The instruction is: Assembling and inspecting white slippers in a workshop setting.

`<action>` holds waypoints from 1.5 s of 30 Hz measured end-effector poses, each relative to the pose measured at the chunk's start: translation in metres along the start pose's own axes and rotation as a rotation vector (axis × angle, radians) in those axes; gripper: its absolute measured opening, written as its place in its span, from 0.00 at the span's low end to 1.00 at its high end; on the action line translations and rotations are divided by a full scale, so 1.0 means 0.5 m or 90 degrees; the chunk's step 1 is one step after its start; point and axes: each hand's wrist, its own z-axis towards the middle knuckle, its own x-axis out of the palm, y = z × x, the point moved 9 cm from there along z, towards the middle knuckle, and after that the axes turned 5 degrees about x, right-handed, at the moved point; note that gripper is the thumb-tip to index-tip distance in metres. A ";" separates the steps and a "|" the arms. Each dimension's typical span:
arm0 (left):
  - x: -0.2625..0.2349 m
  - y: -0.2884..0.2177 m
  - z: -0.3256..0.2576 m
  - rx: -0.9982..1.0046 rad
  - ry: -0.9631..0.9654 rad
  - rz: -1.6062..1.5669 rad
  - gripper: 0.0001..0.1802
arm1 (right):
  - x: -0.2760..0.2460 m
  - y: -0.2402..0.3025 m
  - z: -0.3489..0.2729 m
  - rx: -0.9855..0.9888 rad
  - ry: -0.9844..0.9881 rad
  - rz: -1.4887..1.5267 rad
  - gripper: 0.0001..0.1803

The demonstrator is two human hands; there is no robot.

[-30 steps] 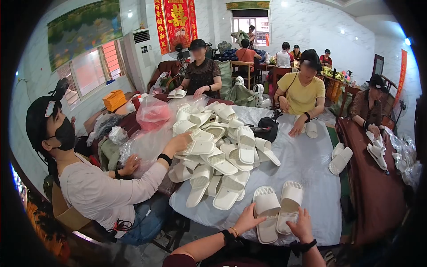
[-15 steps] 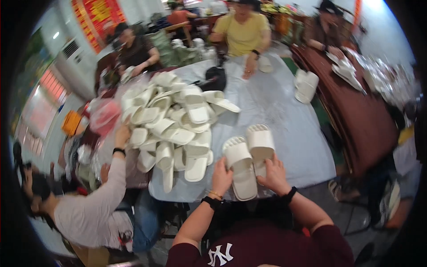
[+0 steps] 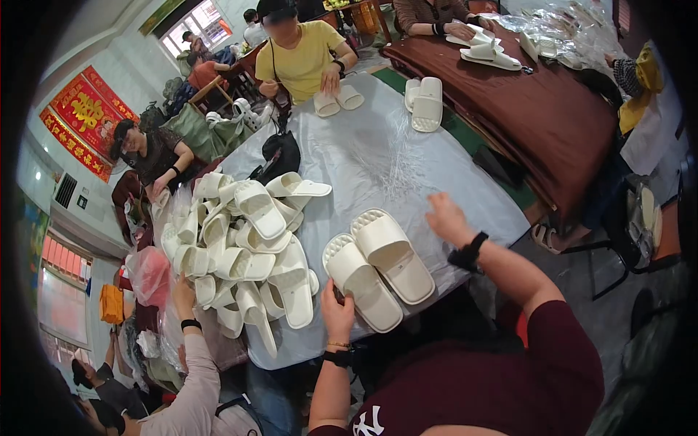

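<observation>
Side by side on the pale table cover lie two cream slide slippers, a left one [image 3: 374,301] and a right one [image 3: 407,269], toes pointing away from me. My left hand [image 3: 338,316] grips the near left edge of the left slipper, its thumb toward the insole. My right hand [image 3: 447,218] is off the slippers, held over the table to their right with fingers stretched out and nothing in them. Beyond the pair, closest to that hand, thin clear strands [image 3: 389,160] lie scattered on the cover.
A big heap of cream slippers [image 3: 240,240] fills the table's left side, with a black bag [image 3: 280,154] behind it. A co-worker's hand [image 3: 183,294] touches the heap. Across the table, another person handles two slippers [image 3: 338,100]. Another pair [image 3: 425,105] stands near the far right edge.
My right hand has let go of the right slipper and moved right and away from me. The pair now lies flat on the table. The view has turned toward the right.
</observation>
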 end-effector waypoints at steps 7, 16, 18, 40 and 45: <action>-0.058 -0.078 0.007 0.051 -0.098 0.026 0.23 | 0.036 -0.128 0.106 0.102 -0.005 -0.161 0.09; 0.136 -0.259 0.111 0.012 0.180 -0.268 0.13 | 0.030 -0.136 0.084 0.087 0.043 -0.070 0.08; 0.213 -0.264 0.139 -0.079 0.286 -0.355 0.15 | 0.052 -0.127 0.048 0.302 0.193 0.282 0.11; 0.459 -0.237 0.245 -0.235 0.376 -0.466 0.17 | 0.154 -0.012 0.152 -0.233 0.403 -0.187 0.26; 0.400 -0.273 0.207 -0.263 0.431 -0.452 0.11 | 0.137 -0.004 0.161 -0.192 0.326 -0.251 0.23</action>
